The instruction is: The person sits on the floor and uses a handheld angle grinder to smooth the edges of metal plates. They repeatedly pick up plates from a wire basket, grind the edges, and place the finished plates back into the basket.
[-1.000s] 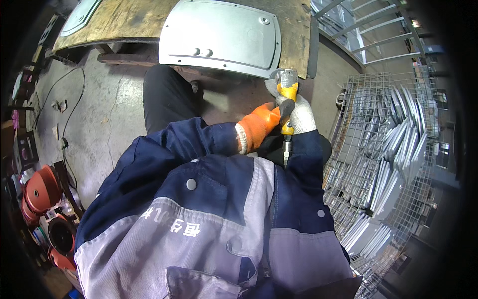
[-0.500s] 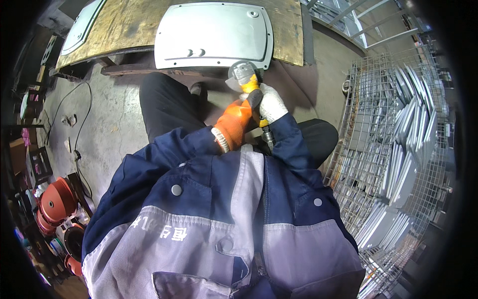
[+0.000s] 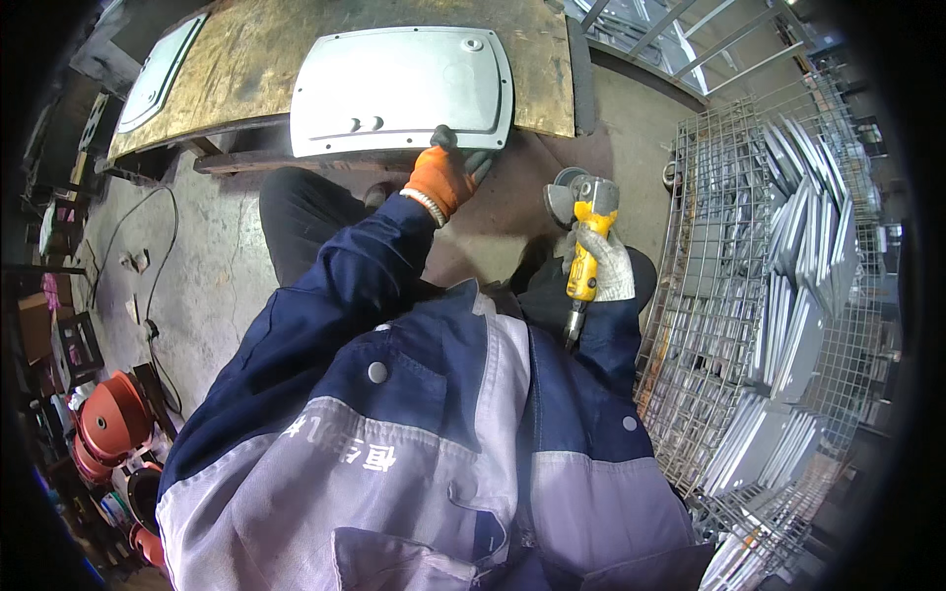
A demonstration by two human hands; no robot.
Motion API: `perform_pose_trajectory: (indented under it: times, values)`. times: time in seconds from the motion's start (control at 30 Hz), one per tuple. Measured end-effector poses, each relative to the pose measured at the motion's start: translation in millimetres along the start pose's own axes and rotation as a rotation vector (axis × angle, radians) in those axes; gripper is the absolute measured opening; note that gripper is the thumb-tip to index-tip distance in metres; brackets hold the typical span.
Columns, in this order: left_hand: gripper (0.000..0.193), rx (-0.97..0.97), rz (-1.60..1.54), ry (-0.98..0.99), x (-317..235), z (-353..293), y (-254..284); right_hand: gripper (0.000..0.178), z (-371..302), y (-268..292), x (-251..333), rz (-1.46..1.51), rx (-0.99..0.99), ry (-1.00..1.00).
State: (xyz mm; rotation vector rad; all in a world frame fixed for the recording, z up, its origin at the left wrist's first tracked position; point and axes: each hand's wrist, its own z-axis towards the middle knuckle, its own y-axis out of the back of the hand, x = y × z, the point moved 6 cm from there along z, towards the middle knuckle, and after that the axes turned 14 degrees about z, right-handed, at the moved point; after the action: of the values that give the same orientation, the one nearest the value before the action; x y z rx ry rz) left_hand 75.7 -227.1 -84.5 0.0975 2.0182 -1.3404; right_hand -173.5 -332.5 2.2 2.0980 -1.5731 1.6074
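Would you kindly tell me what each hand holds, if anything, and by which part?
The right hand grips the grinder around the middle of its yellow body. The left hand is at the edge of the pale panel; any grip is unclear.

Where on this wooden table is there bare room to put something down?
On the wooden tabletop, bare wood shows between the left panel and the large panel; a narrower bare strip lies between the large panel and the right edge. The left hand crowds the large panel's near edge.
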Motion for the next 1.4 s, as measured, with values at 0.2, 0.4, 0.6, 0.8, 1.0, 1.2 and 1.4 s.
perform_pose_trajectory:
  times: [0.2,0.4,0.6,0.8,1.0,1.2,1.4]
  values:
    - [0.052,-0.263,0.091,-0.035,-41.0,-78.9,29.6,0.031,-29.7,-15.2,-9.4,0.085,0.106,-0.103]
    - [0.047,-0.575,0.368,-0.346,-119.5,-149.2,21.3,0.042,-29.6,-49.6,-10.0,-0.058,0.236,-0.125]
    - [0.052,-0.613,0.180,-0.276,-148.1,-170.2,16.2,0.034,-29.3,-68.8,-17.0,0.003,0.266,-0.182]
    - [0.054,-0.493,0.108,-0.282,-159.4,-167.4,14.9,0.044,-25.9,-62.0,-27.9,0.063,0.363,-0.235]
    - [0.044,-0.297,0.669,-0.425,-170.6,-165.8,-6.6,0.045,-16.2,-51.1,-45.5,0.374,0.572,-0.245]
    - [0.026,-0.197,0.465,-0.342,-168.7,-136.4,15.1,0.042,-12.6,-8.3,-64.1,0.349,0.342,-0.241]
    - [0.035,-0.378,1.243,-1.080,-267.1,-133.4,46.8,0.043,-14.1,18.9,-77.6,0.235,0.255,-0.275]
